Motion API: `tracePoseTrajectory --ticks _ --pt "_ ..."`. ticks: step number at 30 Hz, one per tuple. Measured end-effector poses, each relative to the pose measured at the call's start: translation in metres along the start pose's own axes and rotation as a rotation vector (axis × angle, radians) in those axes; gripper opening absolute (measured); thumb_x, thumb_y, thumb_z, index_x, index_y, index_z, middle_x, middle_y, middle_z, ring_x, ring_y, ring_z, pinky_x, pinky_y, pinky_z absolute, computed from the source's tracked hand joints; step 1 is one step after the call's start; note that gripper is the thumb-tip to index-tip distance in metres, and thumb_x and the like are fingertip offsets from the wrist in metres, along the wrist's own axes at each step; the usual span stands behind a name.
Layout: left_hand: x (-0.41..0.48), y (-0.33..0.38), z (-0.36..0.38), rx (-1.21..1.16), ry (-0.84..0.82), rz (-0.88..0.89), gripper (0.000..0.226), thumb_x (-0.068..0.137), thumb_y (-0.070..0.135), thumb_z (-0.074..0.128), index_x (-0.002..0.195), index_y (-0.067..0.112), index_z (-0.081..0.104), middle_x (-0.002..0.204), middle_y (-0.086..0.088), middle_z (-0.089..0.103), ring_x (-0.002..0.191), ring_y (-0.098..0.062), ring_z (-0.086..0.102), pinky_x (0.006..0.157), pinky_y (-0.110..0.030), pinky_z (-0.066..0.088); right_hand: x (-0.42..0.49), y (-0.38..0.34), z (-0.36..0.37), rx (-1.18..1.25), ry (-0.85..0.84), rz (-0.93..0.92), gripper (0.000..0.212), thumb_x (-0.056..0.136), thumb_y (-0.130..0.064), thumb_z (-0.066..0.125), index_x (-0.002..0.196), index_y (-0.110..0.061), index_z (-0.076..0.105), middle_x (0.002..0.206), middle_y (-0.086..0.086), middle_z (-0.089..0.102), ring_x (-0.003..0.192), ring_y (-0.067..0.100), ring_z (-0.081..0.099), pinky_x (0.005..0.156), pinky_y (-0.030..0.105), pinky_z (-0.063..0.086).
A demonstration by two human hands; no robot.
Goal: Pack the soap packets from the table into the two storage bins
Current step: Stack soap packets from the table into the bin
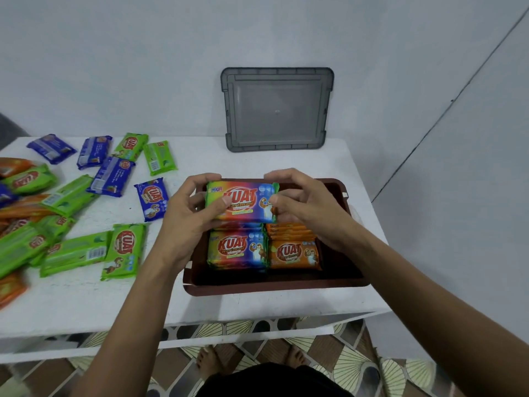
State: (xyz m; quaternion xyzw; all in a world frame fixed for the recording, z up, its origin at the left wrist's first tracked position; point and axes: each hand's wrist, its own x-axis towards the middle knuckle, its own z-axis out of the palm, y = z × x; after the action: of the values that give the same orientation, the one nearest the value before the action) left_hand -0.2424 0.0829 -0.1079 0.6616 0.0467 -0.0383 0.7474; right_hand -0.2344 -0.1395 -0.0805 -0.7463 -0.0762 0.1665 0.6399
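Rainbow packet point(242, 202): pinched at both ends by left hand point(189, 213) and right hand point(303, 207), level above brown bin point(274, 285), probably for flat far-row placement.

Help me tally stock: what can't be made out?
Head view:
Brown bin, far half: behind the held rainbow packet, left hand, right hand.
Depth of rainbow stack, orange stack: top packets cover it.
Loose packets at left: cut by frame edge, blurred.
Second bin: out of view.

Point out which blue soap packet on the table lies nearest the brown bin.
The face-up blue packet just left of the bin, beside the left hand; the other blue ones lie farther left.
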Motion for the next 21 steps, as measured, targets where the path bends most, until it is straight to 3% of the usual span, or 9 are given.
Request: tracePoseTrajectory --ticks 4,9,13,16,18,21 --pt "-0.003 0.000 -0.002 0.036 -0.008 -0.007 0.041 0.079 0.023 0.070 0.119 0.024 0.058 0.109 -0.005 0.069 0.100 -0.020 0.069 0.075 -0.038 0.060 0.001 0.008 0.006 0.145 0.016 0.057 0.031 0.090 -0.014 0.065 0.120 -0.018 0.061 0.118 0.013 0.067 0.112 0.025 0.065 0.089 0.052 0.056" --pt "-0.005 -0.005 -0.011 0.326 0.005 0.082 0.040 0.080 0.034 0.070 0.118 0.030 0.059 0.107 0.006 0.068 0.096 -0.010 0.068 0.075 -0.030 0.058 -0.004 0.014 0.013 0.143 -0.002 0.074 0.027 0.090 -0.009 0.064 0.116 -0.018 0.064 0.114 0.008 0.070 0.110 0.021 0.067 0.085 0.046 0.059" --pt "-0.002 -0.013 -0.019 0.640 0.135 0.300 0.024 0.089 0.023 0.066 0.112 0.030 0.063 0.113 0.009 0.063 0.102 -0.004 0.059 0.076 -0.018 0.048 -0.008 0.022 0.017 0.128 -0.003 0.122 0.026 0.091 -0.008 0.063 0.115 -0.018 0.066 0.113 0.004 0.070 0.108 0.017 0.067 0.079 0.038 0.060" --pt "0.001 -0.020 -0.028 0.783 0.175 0.387 0.023 0.090 0.019 0.064 0.112 0.024 0.065 0.115 0.003 0.058 0.105 -0.009 0.055 0.084 -0.026 0.047 -0.007 0.032 0.023 0.038 -0.036 0.155 0.025 0.092 -0.008 0.063 0.115 -0.019 0.066 0.116 0.003 0.069 0.107 0.015 0.067 0.078 0.031 0.059" --pt "0.002 -0.026 -0.033 0.850 0.165 0.411 0.023 0.090 0.016 0.062 0.112 0.022 0.066 0.117 0.001 0.057 0.107 -0.009 0.053 0.089 -0.031 0.046 -0.006 0.039 0.027 0.010 -0.044 0.191 0.025 0.092 -0.006 0.063 0.113 -0.020 0.067 0.119 0.004 0.067 0.108 0.016 0.067 0.081 0.033 0.059" --pt "0.003 -0.035 -0.037 0.937 0.174 0.395 0.024 0.091 0.015 0.062 0.114 0.018 0.067 0.122 0.000 0.056 0.111 -0.010 0.050 0.090 -0.027 0.043 -0.003 0.047 0.035 -0.015 -0.023 0.240 0.023 0.092 -0.010 0.065 0.112 -0.022 0.066 0.122 0.007 0.065 0.110 0.019 0.065 0.081 0.036 0.060"
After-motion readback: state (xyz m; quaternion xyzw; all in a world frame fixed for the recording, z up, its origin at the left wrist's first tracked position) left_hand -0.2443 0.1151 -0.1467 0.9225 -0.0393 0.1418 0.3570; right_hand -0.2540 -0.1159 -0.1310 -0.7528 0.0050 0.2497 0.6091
